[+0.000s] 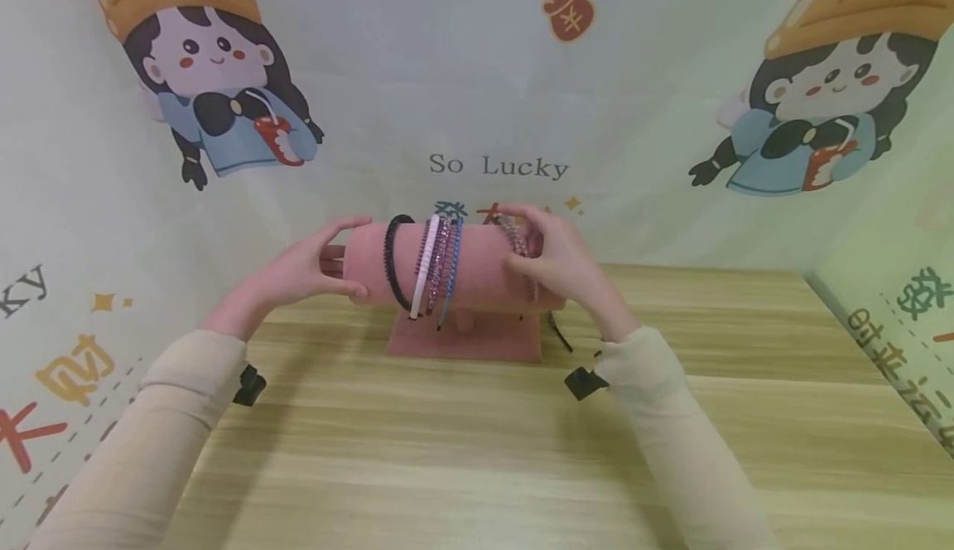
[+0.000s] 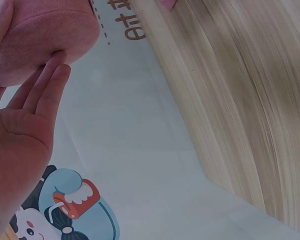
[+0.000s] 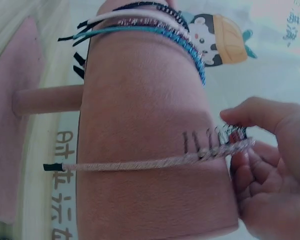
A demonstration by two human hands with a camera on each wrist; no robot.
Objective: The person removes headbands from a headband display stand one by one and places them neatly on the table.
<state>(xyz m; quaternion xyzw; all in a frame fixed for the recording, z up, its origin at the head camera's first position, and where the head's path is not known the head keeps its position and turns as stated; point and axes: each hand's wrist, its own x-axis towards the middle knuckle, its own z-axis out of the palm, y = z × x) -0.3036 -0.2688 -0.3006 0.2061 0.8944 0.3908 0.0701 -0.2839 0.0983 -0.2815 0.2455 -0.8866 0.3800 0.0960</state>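
A pink padded roll on a display stand (image 1: 477,272) lies crosswise, with several headbands round it. My left hand (image 1: 301,267) holds its left end, thumb low on the front and index finger along the top; in the left wrist view other fingers (image 2: 45,82) press its end face. Near the right end, my right hand (image 3: 270,155) pinches a sparkly pale pink headband (image 3: 155,162) with comb teeth and a black tip. Left of it sit a blue headband (image 1: 452,272), a glittery purple one (image 1: 439,268), a white one (image 1: 425,268) and a black one (image 1: 389,260).
The stand's flat pink base (image 1: 465,347) rests on a wood-grain tabletop (image 1: 417,467). A thin dark strip (image 1: 561,333) shows beside the base on the right. Printed cartoon sheets (image 1: 387,78) rise behind and at both sides. Small black devices (image 1: 585,383) sit at both wrists.
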